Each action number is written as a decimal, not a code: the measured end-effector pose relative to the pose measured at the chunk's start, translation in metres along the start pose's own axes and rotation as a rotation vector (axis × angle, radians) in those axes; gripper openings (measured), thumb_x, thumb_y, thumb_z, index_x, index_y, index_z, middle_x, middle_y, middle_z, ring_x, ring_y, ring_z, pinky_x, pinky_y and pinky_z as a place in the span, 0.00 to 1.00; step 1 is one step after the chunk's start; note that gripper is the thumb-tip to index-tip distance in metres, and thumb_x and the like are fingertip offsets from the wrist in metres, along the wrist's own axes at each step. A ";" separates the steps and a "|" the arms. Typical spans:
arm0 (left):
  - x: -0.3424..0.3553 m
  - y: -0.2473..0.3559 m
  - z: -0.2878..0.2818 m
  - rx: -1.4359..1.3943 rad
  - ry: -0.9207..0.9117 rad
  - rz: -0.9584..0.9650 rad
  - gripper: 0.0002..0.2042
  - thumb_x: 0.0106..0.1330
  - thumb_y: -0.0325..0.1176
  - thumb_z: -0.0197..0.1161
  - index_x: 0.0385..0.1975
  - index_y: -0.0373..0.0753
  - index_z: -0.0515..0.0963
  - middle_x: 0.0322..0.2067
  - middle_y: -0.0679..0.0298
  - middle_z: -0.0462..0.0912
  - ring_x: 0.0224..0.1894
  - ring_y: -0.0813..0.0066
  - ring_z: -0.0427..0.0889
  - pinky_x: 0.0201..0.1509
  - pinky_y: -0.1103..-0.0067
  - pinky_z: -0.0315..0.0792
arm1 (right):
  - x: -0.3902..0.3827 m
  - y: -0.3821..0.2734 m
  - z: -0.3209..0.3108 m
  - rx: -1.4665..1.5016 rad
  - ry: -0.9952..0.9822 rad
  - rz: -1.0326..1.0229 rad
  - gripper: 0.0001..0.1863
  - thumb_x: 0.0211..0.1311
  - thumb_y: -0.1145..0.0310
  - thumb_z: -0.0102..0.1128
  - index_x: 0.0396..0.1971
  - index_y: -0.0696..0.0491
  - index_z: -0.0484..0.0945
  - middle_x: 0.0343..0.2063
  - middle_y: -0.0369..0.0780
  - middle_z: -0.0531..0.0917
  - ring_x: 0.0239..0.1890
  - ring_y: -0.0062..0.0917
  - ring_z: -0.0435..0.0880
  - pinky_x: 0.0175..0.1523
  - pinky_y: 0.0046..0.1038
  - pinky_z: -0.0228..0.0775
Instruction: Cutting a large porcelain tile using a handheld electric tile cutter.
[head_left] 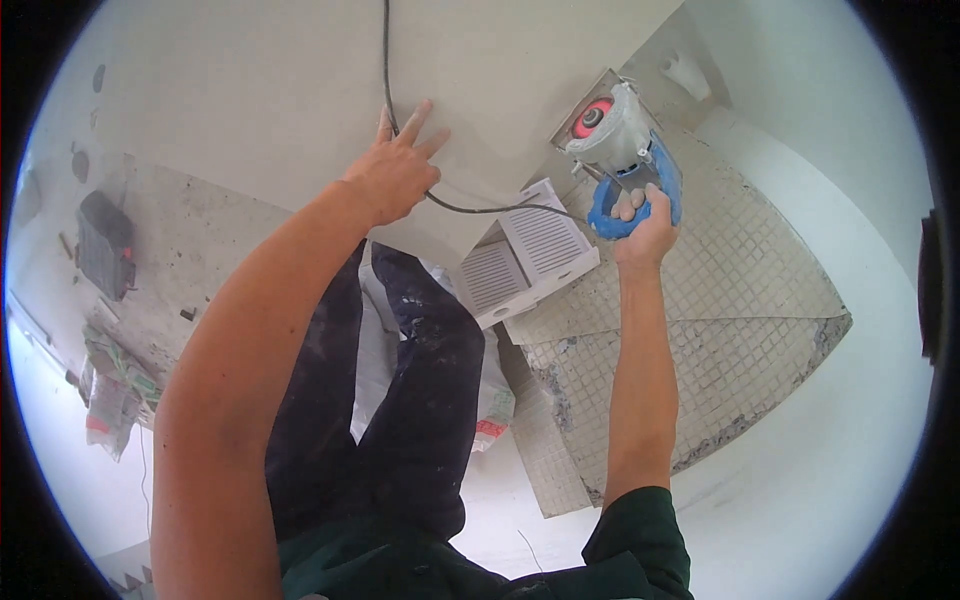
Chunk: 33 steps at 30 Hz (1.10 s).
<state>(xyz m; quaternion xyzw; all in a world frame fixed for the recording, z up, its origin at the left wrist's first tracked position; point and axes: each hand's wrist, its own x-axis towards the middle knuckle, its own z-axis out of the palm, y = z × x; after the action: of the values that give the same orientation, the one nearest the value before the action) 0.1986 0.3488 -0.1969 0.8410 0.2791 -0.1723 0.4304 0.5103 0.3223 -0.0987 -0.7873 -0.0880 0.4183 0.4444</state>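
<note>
My right hand is closed around the blue handle of a corded, dusty circular tile cutter. A pink-red round part shows on the cutter's side, and its flat metal base plate rests at the right edge of a large pale slab. My left hand lies on the slab with its fingers spread. Beneath that hand passes a black power cable, which runs from the top of the view toward the cutter's handle. The cutter's blade is hidden.
Below the slab's edge stands a white slotted plastic box. Worn small-square tiling with broken edges lies at the right beside a curved-looking white wall. A dark tool case and crumpled bags are at the left; another white bag is by my legs.
</note>
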 end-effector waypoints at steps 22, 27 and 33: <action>0.001 -0.002 0.008 0.018 0.043 0.009 0.09 0.59 0.37 0.66 0.38 0.44 0.84 0.69 0.61 0.60 0.75 0.48 0.40 0.70 0.42 0.51 | -0.004 0.004 -0.004 0.000 0.023 0.017 0.04 0.58 0.71 0.55 0.28 0.55 0.72 0.18 0.36 0.71 0.16 0.23 0.69 0.25 0.30 0.66; 0.001 -0.002 0.007 0.026 0.025 0.017 0.10 0.59 0.37 0.66 0.38 0.44 0.84 0.69 0.61 0.60 0.75 0.48 0.40 0.70 0.43 0.52 | -0.005 0.003 0.000 -0.014 0.026 0.012 0.04 0.58 0.71 0.55 0.28 0.55 0.71 0.18 0.36 0.71 0.16 0.23 0.69 0.25 0.29 0.66; 0.002 0.000 0.006 0.045 0.019 0.013 0.10 0.59 0.37 0.66 0.38 0.44 0.84 0.69 0.61 0.60 0.75 0.49 0.40 0.70 0.43 0.51 | -0.005 0.002 0.000 -0.025 0.023 0.002 0.04 0.58 0.71 0.55 0.27 0.55 0.72 0.18 0.36 0.71 0.16 0.23 0.69 0.24 0.29 0.65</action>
<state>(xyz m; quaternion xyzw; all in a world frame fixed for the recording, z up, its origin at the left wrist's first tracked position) 0.1994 0.3447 -0.2015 0.8538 0.2736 -0.1680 0.4098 0.5067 0.3185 -0.0973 -0.7977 -0.0871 0.4084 0.4350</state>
